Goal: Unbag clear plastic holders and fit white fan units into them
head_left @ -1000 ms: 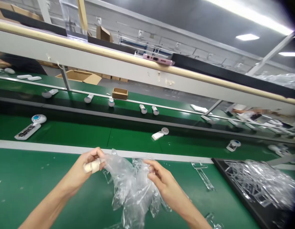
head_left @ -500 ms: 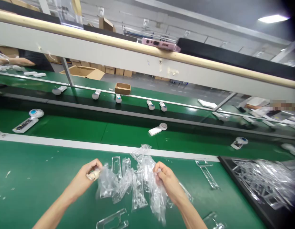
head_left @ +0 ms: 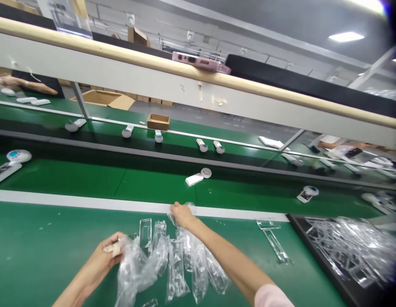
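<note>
My left hand (head_left: 105, 256), with beige tape around a finger, is closed on crumpled clear plastic bags (head_left: 131, 266) at the left of the heap. My right hand (head_left: 182, 215) reaches to the far side and pinches another clear plastic bag (head_left: 192, 209) beside the white strip. Between and below my hands lie several bagged clear plastic pieces (head_left: 177, 273). One bare clear plastic frame (head_left: 145, 234) stands out near my left hand. Another clear frame (head_left: 274, 242) lies alone to the right, apart from both hands.
A black tray (head_left: 316, 256) at the right holds a pile of clear plastic frames (head_left: 360, 247). White round-headed devices (head_left: 198, 177) lie along the green conveyor (head_left: 153, 183). Overhead, a rail carries a pink phone (head_left: 200, 62). Co-workers' arms show at far left and right.
My right hand has moved left and away from me, to a bag at the far side of the heap. My left hand has shifted slightly left and nearer with its bags. The view has turned somewhat.
</note>
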The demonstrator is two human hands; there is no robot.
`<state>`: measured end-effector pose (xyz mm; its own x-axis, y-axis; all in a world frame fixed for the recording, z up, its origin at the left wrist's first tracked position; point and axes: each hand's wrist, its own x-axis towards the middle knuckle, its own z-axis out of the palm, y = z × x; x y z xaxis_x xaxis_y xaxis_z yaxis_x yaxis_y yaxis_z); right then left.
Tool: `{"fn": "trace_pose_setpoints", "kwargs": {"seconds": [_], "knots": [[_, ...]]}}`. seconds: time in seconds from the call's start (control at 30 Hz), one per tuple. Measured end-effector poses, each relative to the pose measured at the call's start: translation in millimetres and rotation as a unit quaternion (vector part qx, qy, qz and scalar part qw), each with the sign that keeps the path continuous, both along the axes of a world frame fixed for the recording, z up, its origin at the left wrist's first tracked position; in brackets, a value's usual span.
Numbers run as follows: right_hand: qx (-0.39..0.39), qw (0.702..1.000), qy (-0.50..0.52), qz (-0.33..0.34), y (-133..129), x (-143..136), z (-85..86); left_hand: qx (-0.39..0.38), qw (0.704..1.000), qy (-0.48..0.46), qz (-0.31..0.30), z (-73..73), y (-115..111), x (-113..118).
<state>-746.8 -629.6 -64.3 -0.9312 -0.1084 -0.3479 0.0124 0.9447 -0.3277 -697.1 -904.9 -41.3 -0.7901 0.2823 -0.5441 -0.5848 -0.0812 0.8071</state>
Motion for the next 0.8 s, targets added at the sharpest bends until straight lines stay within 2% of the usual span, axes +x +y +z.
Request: {"fn": "trace_pose_setpoints", "kwargs": {"seconds": [0.07, 0.13, 0.27, 0.37, 0.43, 0.57, 0.63, 0.8], "knots": [[0.001, 1.000, 0.005, 0.010, 2, 4, 1.5, -0.029, 1.000, -0.006, -0.008, -5.3, 4, 10], [-0.014, 1.000, 0.027, 0.006, 6, 13, 15.0, -0.054, 0.998, -0.008, -0.032, -9.5, 13, 15], [-0.071, 0.993, 0.091, -0.012, 13, 50, 67.2, -0.124, 0.981, 0.034, -0.142, -14.2, 42, 10], [-0.175, 0.973, 0.141, -0.052, 17, 86, 105.0, -0.267, 0.928, 0.133, -0.223, -17.1, 64, -5], [-0.261, 0.946, 0.170, -0.085, 17, 107, 120.2, -0.339, 0.887, 0.186, -0.254, -20.4, 78, -17], [-0.330, 0.927, 0.155, -0.088, 13, 128, 128.2, -0.377, 0.853, 0.224, -0.284, -30.3, 98, -40], [-0.351, 0.917, 0.147, -0.120, 12, 134, 128.9, -0.393, 0.837, 0.247, -0.291, -35.0, 103, -47], [-0.418, 0.876, 0.120, -0.210, 14, 144, 135.8, -0.443, 0.804, 0.294, -0.266, -41.4, 104, -44]]}}
